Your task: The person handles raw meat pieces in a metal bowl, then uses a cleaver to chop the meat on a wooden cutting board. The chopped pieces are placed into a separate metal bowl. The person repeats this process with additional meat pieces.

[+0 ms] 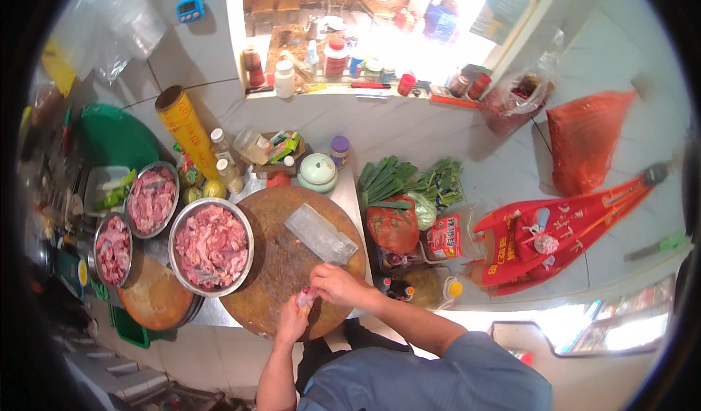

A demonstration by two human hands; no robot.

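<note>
Over the near part of a round wooden chopping block [263,247], my left hand [294,319] grips a small piece of raw meat [304,298]. The fingers of my right hand [335,284] pinch the same piece from the other side. Just beyond my right hand, a cleaver blade [320,234] lies flat on the block. A large steel bowl [173,245] heaped with cut raw meat [211,247] stands at the block's left edge. Two smaller metal bowls of raw meat [150,200] [114,250] are farther left.
Left of the block are a smaller round board [153,296] and a yellow tube [189,132]. Bottles [230,175] and a lidded pale green jar [317,172] stand behind it. Leafy greens [386,178], bagged goods and a large oil bottle [435,290] are to the right.
</note>
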